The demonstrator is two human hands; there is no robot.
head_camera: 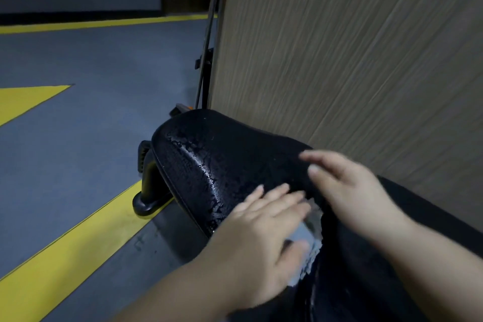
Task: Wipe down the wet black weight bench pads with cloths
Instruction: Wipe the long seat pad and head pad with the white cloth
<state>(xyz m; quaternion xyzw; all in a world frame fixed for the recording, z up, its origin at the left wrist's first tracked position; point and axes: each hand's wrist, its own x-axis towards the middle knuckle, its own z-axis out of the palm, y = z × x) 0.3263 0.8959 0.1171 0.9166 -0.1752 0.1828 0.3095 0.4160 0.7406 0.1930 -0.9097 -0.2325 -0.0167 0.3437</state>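
Only the head camera here, looking down at the bench. The black pad (209, 165) fills the middle of the shot, and its near edge and top are covered in water beads, so most of it looks unwiped.

The left hand (261, 238) lies flat on the pad's near side with its fingers (277, 191) straight and a bit spread. It isn't gripping anything, just pressing down on a greyish cloth (308, 240) that pokes out from under the palm. A flat palm makes sense, since it spreads the cloth so more of it soaks up water per pass.

The right hand (350, 191) is just beside it, further up the pad, fingers also stretched out and holding nothing that shows. It rests on a matte dark stretch (418, 217), which could be a second dark cloth or just more pad. It's too blurry to call. It's probably steadying things or working its own patch.

The bench's black foot (147, 191) sits on a grey floor (91, 112) with yellow stripes (65, 243), and a wood-look panel (352, 60) runs right along the far side of the pad. That tight fit likely explains why both hands come in from the near side. The task looks early on, and the wet front curve seems the obvious next spot.
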